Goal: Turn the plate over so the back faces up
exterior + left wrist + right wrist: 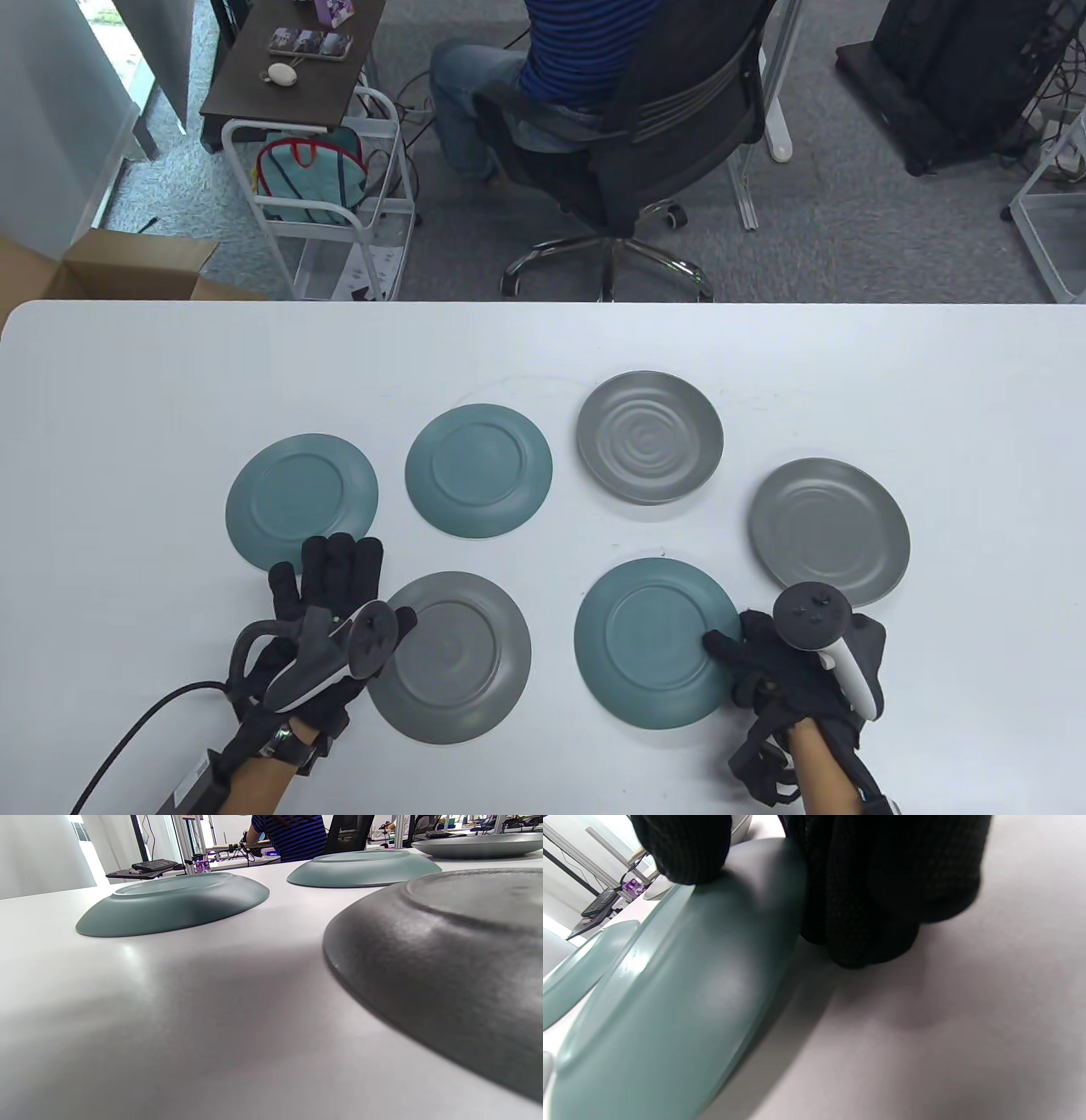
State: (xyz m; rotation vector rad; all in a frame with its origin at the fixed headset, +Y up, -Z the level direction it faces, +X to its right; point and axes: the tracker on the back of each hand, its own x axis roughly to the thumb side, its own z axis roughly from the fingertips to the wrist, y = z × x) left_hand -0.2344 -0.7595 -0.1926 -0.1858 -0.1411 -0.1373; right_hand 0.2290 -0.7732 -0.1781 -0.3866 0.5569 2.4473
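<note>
Six plates lie on the white table (pixel 127 407). My right hand (pixel 736 666) holds the right rim of the front teal plate (pixel 645 641), which lies back up. In the right wrist view the thumb (pixel 683 853) sits on that teal plate (pixel 670 993) and the curled fingers (pixel 882 899) are at its edge, down on the table. My left hand (pixel 335 577) lies open on the table between the left teal plate (pixel 293 492) and the front grey plate (pixel 458 671). Its thumb reaches that grey plate's rim. The hand does not show in the left wrist view.
A third teal plate (pixel 478 469) and a grey plate (pixel 829 531) at the right lie back up. The rear grey plate (pixel 649 435) lies face up and shows ripple rings. A person on an office chair (pixel 645 127) sits beyond the table's far edge.
</note>
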